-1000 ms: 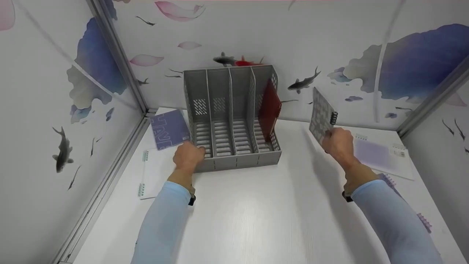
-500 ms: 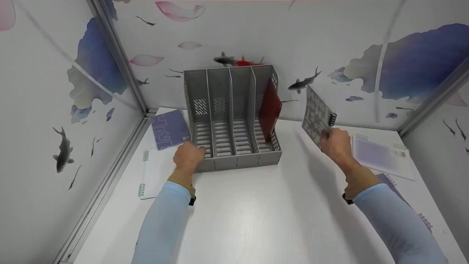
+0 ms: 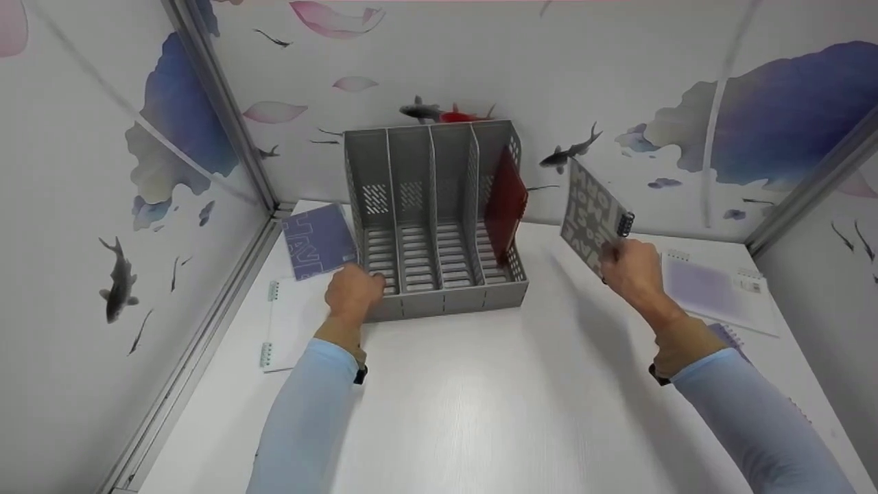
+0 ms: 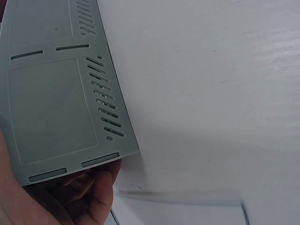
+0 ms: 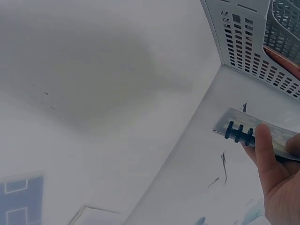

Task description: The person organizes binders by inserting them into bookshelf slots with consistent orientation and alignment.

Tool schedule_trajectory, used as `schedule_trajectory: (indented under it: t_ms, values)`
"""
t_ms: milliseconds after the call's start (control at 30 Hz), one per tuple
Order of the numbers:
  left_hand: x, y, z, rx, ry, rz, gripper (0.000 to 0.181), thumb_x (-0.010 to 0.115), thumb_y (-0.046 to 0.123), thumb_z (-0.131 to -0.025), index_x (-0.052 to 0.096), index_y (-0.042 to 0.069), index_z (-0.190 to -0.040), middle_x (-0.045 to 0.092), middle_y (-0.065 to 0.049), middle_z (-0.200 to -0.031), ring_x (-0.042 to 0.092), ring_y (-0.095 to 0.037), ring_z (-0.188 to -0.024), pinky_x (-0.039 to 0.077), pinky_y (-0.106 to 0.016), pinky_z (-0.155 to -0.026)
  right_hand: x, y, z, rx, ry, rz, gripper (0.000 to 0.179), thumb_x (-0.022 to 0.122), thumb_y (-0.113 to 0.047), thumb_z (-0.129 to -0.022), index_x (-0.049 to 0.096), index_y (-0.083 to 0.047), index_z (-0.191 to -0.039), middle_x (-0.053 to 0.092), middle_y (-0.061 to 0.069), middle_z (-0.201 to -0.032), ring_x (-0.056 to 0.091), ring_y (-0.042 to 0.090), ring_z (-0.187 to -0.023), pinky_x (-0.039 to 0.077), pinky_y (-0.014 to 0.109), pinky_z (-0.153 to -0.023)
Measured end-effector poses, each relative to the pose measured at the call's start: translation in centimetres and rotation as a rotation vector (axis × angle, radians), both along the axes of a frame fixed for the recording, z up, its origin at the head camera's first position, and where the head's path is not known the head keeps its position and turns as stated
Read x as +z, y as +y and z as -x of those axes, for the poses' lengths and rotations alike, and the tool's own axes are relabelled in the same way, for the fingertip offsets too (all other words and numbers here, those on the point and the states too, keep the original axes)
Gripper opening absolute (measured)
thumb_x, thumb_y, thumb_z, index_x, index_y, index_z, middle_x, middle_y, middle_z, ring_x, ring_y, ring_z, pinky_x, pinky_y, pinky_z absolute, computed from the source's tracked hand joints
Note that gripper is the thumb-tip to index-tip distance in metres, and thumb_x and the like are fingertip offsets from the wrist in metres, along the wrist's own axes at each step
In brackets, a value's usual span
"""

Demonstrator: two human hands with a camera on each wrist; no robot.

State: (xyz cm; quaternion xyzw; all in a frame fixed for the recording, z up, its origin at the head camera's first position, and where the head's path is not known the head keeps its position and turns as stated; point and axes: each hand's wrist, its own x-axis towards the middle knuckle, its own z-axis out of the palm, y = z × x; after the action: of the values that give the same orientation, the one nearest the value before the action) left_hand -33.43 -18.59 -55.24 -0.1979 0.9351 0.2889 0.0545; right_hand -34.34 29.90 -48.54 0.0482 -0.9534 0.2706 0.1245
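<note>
A grey file organizer [image 3: 463, 302] with several upright compartments stands at the back of the white table. Its rightmost compartment holds a red notebook [image 3: 504, 202], leaning to one side. My left hand [image 3: 353, 293] grips the organizer's front left corner; in the left wrist view its curled fingers [image 4: 101, 192] show at the slotted edge. To the right of the organizer, my right hand [image 3: 632, 271] pinches a small grey spiral notebook [image 3: 591, 216] with pale block letters, held tilted above the table. The right wrist view shows its dark coil binding [image 5: 240, 133] beside the thumb.
Left of the organizer lie a blue notebook [image 3: 319, 241] and a white one with green rings [image 3: 295, 326]. On the right are a white and lilac notebook [image 3: 720, 291] and a purple spiral notebook [image 3: 728, 335], mostly behind the sleeve. Walls [image 3: 617, 62] enclose the table's back and sides.
My right hand has swung the grey spiral notebook slightly left and turned it, so its lettered cover shows more. The left hand and the organizer stay in place.
</note>
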Motion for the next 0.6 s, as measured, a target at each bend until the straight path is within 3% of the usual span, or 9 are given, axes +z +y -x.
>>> schedule_trajectory:
  t_ms: [267,433,600]
  values:
    - [0.1,0.0,0.0,0.006,-0.003,-0.008,0.046,0.06,0.04,-0.106,0.078,0.001,-0.123,0.082,-0.018,-0.119,0.079,-0.036,-0.108,0.063,-0.055,-0.094,0.3,-0.1,-0.8,0.036,-0.018,-0.012,0.039,0.054,-0.012,-0.112,0.076,0.018,-0.122,0.081,0.037,-0.104,0.082,0.053,-0.089,0.066,0.053,-0.067]
    - [0.1,0.0,0.0,0.014,0.006,-0.014,0.045,0.061,0.04,-0.105,0.078,0.003,-0.121,0.081,-0.017,-0.118,0.079,-0.036,-0.107,0.063,-0.055,-0.093,0.4,-0.5,-1.2,0.056,-0.021,-0.011,0.039,0.054,-0.012,-0.111,0.075,0.019,-0.124,0.081,0.037,-0.103,0.082,0.054,-0.092,0.066,0.06,-0.074]
    - [0.0,-0.1,0.0,0.008,0.02,-0.006,0.043,0.06,0.039,-0.104,0.079,0.003,-0.116,0.082,-0.017,-0.114,0.079,-0.035,-0.103,0.064,-0.056,-0.091,0.8,-0.9,-1.5,0.072,0.025,-0.053,0.039,0.057,-0.012,-0.109,0.078,0.02,-0.109,0.08,0.038,-0.095,0.081,0.054,-0.085,0.063,0.063,-0.071]
